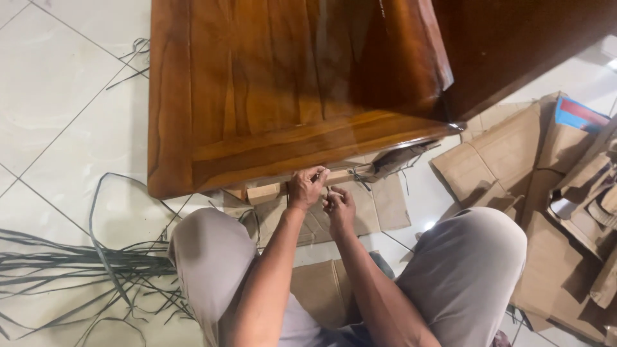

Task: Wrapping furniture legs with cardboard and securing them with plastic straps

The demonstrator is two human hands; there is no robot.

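Note:
A large polished brown wooden panel [276,90] lies low over the floor, its near edge just above my hands. My left hand [306,187] is curled at that edge, fingers pinched on something small that I cannot make out. My right hand [339,204] sits just beside it, fingers bent, touching the same spot. A pale wooden block [263,192] lies under the panel's edge, left of my left hand. Both forearms reach forward between my knees.
Flattened brown cardboard [514,160] lies under my hands and piles up at the right. Loose dark plastic straps [83,263] sprawl over the white tiled floor [58,96] at the left. My knees in grey trousers [469,257] flank my arms.

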